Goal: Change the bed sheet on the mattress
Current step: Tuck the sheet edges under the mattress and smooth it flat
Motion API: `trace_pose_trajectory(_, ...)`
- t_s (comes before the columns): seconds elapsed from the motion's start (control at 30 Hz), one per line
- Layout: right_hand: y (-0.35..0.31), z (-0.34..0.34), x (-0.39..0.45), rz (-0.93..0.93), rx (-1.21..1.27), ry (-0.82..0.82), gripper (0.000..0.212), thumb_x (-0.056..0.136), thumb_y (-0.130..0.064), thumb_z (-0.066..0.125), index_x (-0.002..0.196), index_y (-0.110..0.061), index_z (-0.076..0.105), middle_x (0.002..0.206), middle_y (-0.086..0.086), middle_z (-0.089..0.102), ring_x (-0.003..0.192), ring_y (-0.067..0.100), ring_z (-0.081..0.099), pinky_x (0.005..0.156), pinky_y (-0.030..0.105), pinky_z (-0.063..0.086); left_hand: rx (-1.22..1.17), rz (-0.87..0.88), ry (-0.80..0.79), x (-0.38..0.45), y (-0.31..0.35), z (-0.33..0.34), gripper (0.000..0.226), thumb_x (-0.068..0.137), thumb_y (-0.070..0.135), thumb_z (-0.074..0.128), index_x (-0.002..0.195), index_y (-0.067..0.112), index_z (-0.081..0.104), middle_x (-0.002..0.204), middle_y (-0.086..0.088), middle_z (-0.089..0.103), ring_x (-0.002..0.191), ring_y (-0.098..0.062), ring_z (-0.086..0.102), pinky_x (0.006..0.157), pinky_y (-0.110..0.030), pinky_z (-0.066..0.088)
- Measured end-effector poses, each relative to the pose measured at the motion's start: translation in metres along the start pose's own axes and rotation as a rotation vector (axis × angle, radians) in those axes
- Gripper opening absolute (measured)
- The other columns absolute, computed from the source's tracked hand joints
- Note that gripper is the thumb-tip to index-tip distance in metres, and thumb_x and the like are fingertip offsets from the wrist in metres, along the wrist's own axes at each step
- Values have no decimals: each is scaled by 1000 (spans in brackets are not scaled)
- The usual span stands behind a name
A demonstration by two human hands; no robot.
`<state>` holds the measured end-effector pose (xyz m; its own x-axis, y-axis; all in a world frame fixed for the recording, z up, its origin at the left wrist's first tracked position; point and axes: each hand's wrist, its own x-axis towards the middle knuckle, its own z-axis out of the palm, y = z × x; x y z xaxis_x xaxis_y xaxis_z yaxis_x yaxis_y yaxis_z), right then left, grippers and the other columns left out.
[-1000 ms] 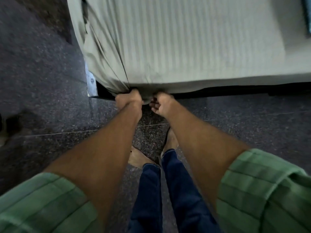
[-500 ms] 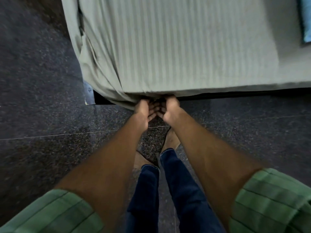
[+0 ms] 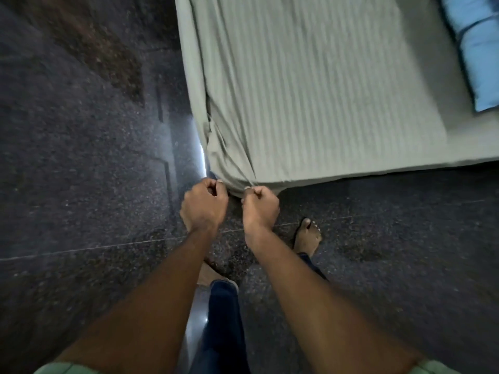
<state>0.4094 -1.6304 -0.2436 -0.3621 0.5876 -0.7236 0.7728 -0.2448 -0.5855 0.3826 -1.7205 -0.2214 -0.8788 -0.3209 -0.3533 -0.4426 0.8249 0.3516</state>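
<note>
I see the mattress point(image 3: 459, 147) filling the upper right, its sheet point(image 3: 310, 90) bunched at the near corner. My left hand point(image 3: 204, 205) and right hand point(image 3: 260, 205) each pinch that hem with curled fingers. An uneven tug could pop the corner loose.

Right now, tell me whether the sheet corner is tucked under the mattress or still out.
Still out. Sheet gathers at the corner; right hand pinches its hem, left hand is alongside.

One striped bed sheet point(image 3: 310, 85), one blue pillow point(image 3: 478, 47), two hands, two bare feet.
</note>
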Motion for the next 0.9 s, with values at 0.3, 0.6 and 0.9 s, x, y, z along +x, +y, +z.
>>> trace_pose_trajectory(0.3, -31, 79, -32, -594, -345, 262, 45, 81, -25, 78, 123, -12, 65, 120, 8, 61, 118, 26, 51, 102, 40, 42, 42, 830, -57, 94, -32, -58, 15, 93, 20, 59, 104, 27, 67, 107, 5, 63, 95, -21, 61, 79, -42, 51)
trace_pose_trajectory(0.6, -53, 108, -17, -433, -474, 419, 17, 86, -17, 74, 101, -23, 68, 114, -5, 58, 112, 19, 47, 100, 39, 40, 585, 1336, -148, 165, 14, -61, 86, 70, -1, 71, 149, 23, 44, 160, -3, 36, 144, -26, 38, 106, -40, 34)
trace_pose_trajectory(0.9, -55, 121, -29, -281, -301, 421, 16, 98, -13, 61, 103, -23, 48, 91, 7, 63, 91, 28, 56, 79, 48, 47, 486, 1593, -295, 209, 29, -54, 27, 82, 9, 68, 103, 27, 68, 104, 5, 67, 100, -22, 63, 94, -36, 35)
